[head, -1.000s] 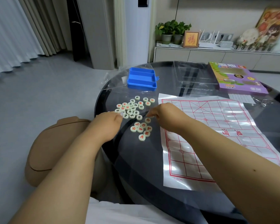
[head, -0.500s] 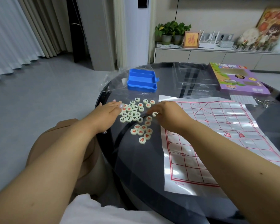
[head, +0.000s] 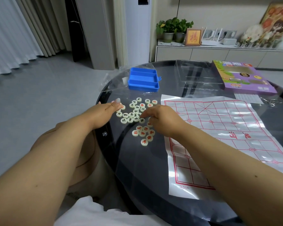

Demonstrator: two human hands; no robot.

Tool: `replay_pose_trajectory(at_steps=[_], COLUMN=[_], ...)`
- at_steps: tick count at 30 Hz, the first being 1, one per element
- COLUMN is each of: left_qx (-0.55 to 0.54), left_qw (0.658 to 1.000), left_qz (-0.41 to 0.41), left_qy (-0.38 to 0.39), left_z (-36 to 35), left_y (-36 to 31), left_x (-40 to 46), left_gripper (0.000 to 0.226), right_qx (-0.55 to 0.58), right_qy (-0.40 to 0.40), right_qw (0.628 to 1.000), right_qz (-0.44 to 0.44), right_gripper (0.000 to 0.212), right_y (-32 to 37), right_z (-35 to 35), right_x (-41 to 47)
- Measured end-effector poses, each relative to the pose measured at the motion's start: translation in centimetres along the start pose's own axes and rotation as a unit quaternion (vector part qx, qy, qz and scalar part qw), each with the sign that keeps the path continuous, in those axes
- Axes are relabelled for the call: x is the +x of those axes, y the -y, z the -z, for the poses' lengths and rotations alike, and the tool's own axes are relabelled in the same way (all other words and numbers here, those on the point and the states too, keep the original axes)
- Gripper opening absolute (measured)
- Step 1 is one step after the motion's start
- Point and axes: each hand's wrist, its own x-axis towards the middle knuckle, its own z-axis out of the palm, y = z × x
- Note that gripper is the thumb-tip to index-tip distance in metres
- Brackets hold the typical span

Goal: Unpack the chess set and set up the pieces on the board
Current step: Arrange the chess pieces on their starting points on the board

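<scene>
Head view: "3.0cm" printed in red at near edge of paper board (head: 219,136); red chars mid-sheet, too tilted to read. Red and black chars on round pieces (head: 137,116), spread flat on dark glass table (head: 137,176) just left of board. Board long axis running away from viewer, skewed right. Left hand (head: 101,113) open, fingers flat at pile's left edge. Right hand (head: 162,118) loosely curled, forefinger touching a black-marked piece; grip on anything – can't tell. Blue tray (head: 143,79) beyond pile.

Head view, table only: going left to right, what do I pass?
Left hand → loose pieces → right hand → paper board. Along the far edge: blue tray → purple box.
</scene>
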Motion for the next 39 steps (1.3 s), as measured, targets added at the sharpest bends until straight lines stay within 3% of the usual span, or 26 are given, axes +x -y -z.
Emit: replay_pose_trajectory(at_steps=[3, 5, 8, 14, 19, 22, 26, 30, 33, 39], left_qx=[-0.003, -0.002, -0.012, -0.011, -0.014, -0.008, 0.02, 0.052, 0.067, 0.062], left_qw=[1.0, 1.0, 1.0, 1.0, 0.998, 0.997, 0.995, 0.991, 0.988, 0.989], left_qz=[-0.007, -0.018, -0.007, -0.018, -0.052, -0.075, -0.095, -0.122, -0.14, -0.13], left_qy=[-0.003, -0.012, -0.021, -0.019, -0.03, -0.021, -0.007, -0.007, -0.003, -0.022], left_z=[-0.2, -0.5, -0.8, -0.9, -1.8, -2.4, -3.3, -4.2, -4.6, -4.0], left_y=[1.0, 1.6, 2.4, 1.2, 1.9, 1.3, 0.2, -0.4, -1.1, -1.9], left_x=[-0.8, -1.5, -2.2, -3.1, -4.5, -5.8, -6.7, -6.8, -7.2, -5.9], left_gripper=[0.084, 0.085, 0.103, 0.072, 0.104, 0.101, 0.087, 0.095, 0.095, 0.095], right_qx=[-0.03, -0.088, -0.168, -0.22, -0.218, -0.173, 0.006, 0.144, 0.11, -0.02], right_qy=[0.023, 0.062, 0.11, 0.141, 0.149, 0.163, 0.063, -0.03, -0.044, -0.01], right_qw=[0.997, 0.988, 0.972, 0.96, 0.961, 0.968, 0.997, 0.987, 0.989, 0.999], right_qz=[0.069, 0.109, 0.124, 0.102, 0.079, 0.081, 0.047, -0.067, -0.091, -0.042], right_gripper=[0.044, 0.047, 0.049, 0.053, 0.052, 0.052, 0.054, 0.042, 0.042, 0.043], right_y=[0.7, 1.3, 2.2, 2.2, 1.2, 1.2, 0.0, -3.0, -4.3, -4.9], right_z=[-1.0, -2.0, -3.4, -3.8, -3.5, -3.3, -1.6, 0.0, 0.6, 0.8], right_x=[0.6, 1.3, 2.3, 3.2, 4.0, 4.9, 5.1, 4.8, 4.7, 4.6])
